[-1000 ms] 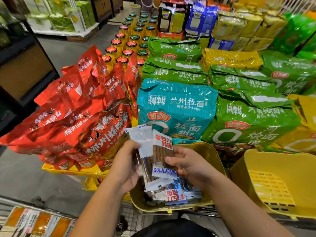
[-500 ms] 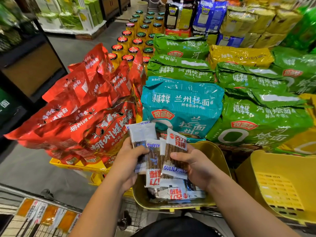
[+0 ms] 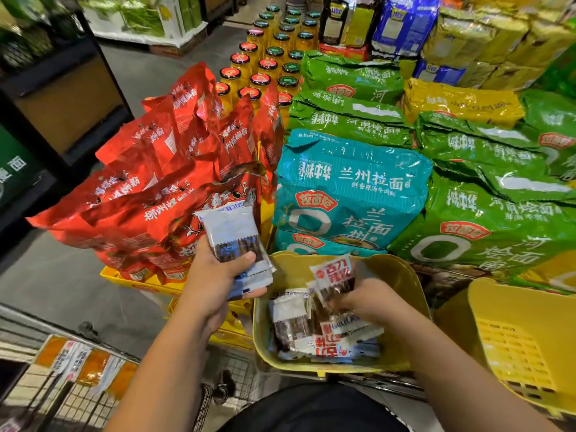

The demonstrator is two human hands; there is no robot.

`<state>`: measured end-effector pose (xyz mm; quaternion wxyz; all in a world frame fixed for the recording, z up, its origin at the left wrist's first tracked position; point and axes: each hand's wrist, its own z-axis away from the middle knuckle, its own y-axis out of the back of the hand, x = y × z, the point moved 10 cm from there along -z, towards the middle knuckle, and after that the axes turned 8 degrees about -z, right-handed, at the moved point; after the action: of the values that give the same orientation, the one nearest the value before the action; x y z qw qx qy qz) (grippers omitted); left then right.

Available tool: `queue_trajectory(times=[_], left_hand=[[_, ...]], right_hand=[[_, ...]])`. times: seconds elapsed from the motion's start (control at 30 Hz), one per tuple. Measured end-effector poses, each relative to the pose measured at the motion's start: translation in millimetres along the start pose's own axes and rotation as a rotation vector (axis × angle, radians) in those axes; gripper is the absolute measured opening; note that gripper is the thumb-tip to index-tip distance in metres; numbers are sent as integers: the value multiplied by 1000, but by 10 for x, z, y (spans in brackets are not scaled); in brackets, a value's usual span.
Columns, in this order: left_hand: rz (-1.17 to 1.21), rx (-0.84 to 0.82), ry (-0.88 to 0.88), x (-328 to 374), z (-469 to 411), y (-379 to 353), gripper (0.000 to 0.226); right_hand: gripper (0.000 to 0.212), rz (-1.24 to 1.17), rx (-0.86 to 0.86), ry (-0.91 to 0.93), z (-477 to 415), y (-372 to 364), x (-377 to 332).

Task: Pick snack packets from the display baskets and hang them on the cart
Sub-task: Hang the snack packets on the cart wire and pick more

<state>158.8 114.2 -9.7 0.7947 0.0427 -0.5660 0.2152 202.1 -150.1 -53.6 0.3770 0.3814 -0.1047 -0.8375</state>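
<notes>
Head view. I read the left hand (image 3: 215, 277) at centre frame, with fingers and thumb curled round a stack of snack packets (image 3: 233, 235). The stack stands upright in front of the red bags (image 3: 149, 188) at centre left.

The right hand (image 3: 371, 302) is lower right of centre, inside the yellow basket (image 3: 405, 275). Its fingertips pinch a single packet (image 3: 335, 274) by the lower part, and the packet tilts with its red-printed end up. Loose packets (image 3: 296, 325) lie flat on the basket floor, below and left of the right hand.

A second yellow basket (image 3: 514, 338) sits just beside the first, at the right edge. Behind the baskets I see a teal noodle bag (image 3: 352, 188) at centre, green bags (image 3: 486, 232) at right and rows of jars (image 3: 268, 62) at upper centre.

The cart (image 3: 37, 397) shows as wire grid at lower left, with orange-and-white packets (image 3: 78, 363) on it.
</notes>
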Motion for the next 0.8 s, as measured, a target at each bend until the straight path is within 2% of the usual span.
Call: queue_trajectory(times=[0.07, 0.13, 0.17, 0.3, 0.37, 0.47, 0.5, 0.6, 0.73, 0.8], left_hand=[[10, 9, 8, -19, 14, 9, 56], [9, -10, 16, -33, 39, -42, 55], [9, -31, 25, -33, 56, -70, 54], [25, -124, 78, -9, 94, -175, 50], [39, -143, 88, 15, 100, -200, 51], [70, -141, 104, 18, 113, -203, 50], [79, -140, 110, 13, 115, -198, 50], [98, -144, 134, 1, 106, -215, 48], [88, -193, 147, -5, 97, -385, 48], [86, -214, 143, -2, 98, -448, 49]], right_hand=[[10, 13, -2, -79, -98, -203, 99], [22, -167, -41, -128, -189, -463, 137], [29, -182, -42, -117, -251, -566, 112], [53, 128, -1, -67, -436, -703, -10], [49, 169, 28, -57, -427, -602, -23], [36, 44, 51, -45, -341, -271, 8], [34, 82, 54, -56, -332, -173, 28], [44, 327, 75, -85, -352, -13, 68], [38, 243, 17, -113, -399, -219, 210], [48, 317, 27, -97, -470, -234, 227]])
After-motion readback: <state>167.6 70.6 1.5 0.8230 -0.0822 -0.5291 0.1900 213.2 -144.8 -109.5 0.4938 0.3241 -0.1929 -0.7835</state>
